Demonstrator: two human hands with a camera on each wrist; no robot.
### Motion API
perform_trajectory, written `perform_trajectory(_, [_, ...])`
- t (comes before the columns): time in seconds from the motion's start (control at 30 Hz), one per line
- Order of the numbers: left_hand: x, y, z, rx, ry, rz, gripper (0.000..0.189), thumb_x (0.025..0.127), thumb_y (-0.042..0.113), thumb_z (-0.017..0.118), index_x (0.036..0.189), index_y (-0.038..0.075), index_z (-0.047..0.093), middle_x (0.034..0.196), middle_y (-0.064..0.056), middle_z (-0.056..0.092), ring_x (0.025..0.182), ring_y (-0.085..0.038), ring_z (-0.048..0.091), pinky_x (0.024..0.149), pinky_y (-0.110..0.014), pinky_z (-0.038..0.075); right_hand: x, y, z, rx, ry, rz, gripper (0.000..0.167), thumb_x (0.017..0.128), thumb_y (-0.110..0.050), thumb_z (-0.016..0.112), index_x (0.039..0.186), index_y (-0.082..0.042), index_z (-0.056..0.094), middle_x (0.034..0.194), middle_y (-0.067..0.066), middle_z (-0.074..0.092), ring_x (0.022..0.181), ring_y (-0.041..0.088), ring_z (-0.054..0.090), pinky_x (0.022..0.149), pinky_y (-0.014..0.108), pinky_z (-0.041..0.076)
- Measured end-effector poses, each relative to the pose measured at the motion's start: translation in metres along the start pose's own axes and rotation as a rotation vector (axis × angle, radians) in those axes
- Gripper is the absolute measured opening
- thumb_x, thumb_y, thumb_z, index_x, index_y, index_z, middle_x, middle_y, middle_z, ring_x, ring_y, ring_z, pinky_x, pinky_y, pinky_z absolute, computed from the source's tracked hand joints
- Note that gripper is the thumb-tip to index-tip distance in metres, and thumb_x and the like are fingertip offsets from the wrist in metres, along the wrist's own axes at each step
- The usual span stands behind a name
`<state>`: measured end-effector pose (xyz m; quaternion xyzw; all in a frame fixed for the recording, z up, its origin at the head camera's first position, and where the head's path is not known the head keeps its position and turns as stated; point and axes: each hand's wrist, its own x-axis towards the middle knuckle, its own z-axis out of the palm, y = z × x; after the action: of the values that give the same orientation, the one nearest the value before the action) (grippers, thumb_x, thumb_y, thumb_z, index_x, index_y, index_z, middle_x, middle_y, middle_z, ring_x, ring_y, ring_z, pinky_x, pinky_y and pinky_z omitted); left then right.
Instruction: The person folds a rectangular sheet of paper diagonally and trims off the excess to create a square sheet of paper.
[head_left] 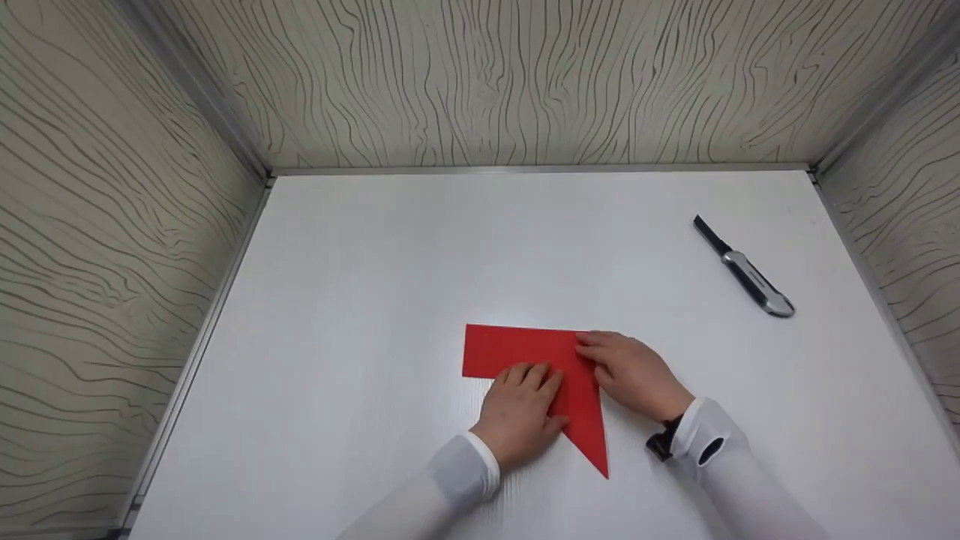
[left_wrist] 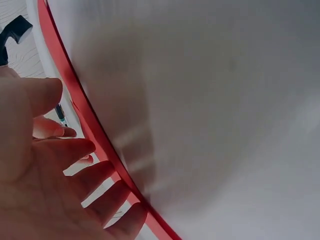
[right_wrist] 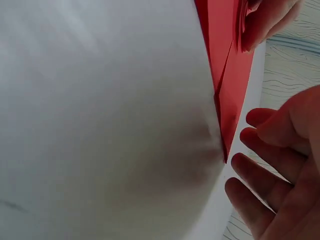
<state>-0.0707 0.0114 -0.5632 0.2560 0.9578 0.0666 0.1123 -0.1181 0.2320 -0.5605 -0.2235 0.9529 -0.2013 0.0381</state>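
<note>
A folded sheet of red paper [head_left: 499,351] lies on the white table, with one arm stretching left and a pointed flap running down toward the person. My left hand [head_left: 523,412] rests on its lower inner edge with the fingers extended, and the left wrist view shows those fingers [left_wrist: 105,175] along the red edge. At the paper's upper right corner, the fingertips of my right hand [head_left: 634,371] touch it. A fold line crosses the red paper [right_wrist: 230,75] in the right wrist view, where the right hand's fingers are loosely spread beside the corner.
A utility knife [head_left: 754,279] with its dark blade out lies at the right rear of the white table [head_left: 360,255]. Wood-grain patterned panels [head_left: 480,82] with grey metal edging stand around the back and sides. The right wrist wears a black band [head_left: 661,441].
</note>
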Motion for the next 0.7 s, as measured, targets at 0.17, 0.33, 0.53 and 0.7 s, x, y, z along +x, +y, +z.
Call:
perform_trajectory(0.17, [0.000, -0.001, 0.003, 0.040, 0.011, -0.011, 0.080, 0.093, 0.057, 0.066, 0.158, 0.020, 0.041, 0.157, 0.002, 0.044, 0.140, -0.023, 0.042, 0.117, -0.040, 0.034, -0.007, -0.004, 0.001, -0.079, -0.058, -0.029, 0.043, 0.096, -0.010, 0.066, 0.138, -0.003, 0.064, 0.147, 0.012, 0.057, 0.135, 0.032, 0.053, 0.105, 0.049, 0.048])
perform_trajectory(0.33, [0.000, -0.002, 0.001, 0.075, 0.007, -0.021, 0.084, 0.088, 0.058, 0.072, 0.157, 0.019, 0.043, 0.156, 0.001, 0.046, 0.139, -0.023, 0.044, 0.117, -0.042, 0.035, -0.008, -0.005, 0.004, -0.115, -0.067, -0.029, 0.044, 0.095, -0.012, 0.068, 0.139, -0.003, 0.064, 0.147, 0.013, 0.057, 0.135, 0.033, 0.053, 0.106, 0.050, 0.047])
perform_trajectory(0.53, [0.000, -0.005, -0.002, 0.121, -0.003, -0.029, 0.080, 0.092, 0.059, 0.067, 0.157, 0.019, 0.044, 0.157, 0.001, 0.045, 0.142, -0.025, 0.042, 0.120, -0.045, 0.030, -0.012, -0.007, 0.007, -0.135, -0.052, -0.038, 0.043, 0.095, -0.013, 0.068, 0.137, -0.005, 0.066, 0.146, 0.011, 0.058, 0.133, 0.033, 0.055, 0.107, 0.050, 0.046])
perform_trajectory(0.7, [0.002, -0.011, -0.006, 0.154, -0.014, -0.041, 0.075, 0.096, 0.057, 0.062, 0.156, 0.016, 0.045, 0.158, -0.002, 0.044, 0.145, -0.026, 0.041, 0.121, -0.045, 0.028, -0.015, -0.014, 0.007, -0.152, -0.050, -0.060, 0.043, 0.094, -0.012, 0.068, 0.136, -0.005, 0.066, 0.143, 0.012, 0.060, 0.132, 0.035, 0.055, 0.106, 0.052, 0.047])
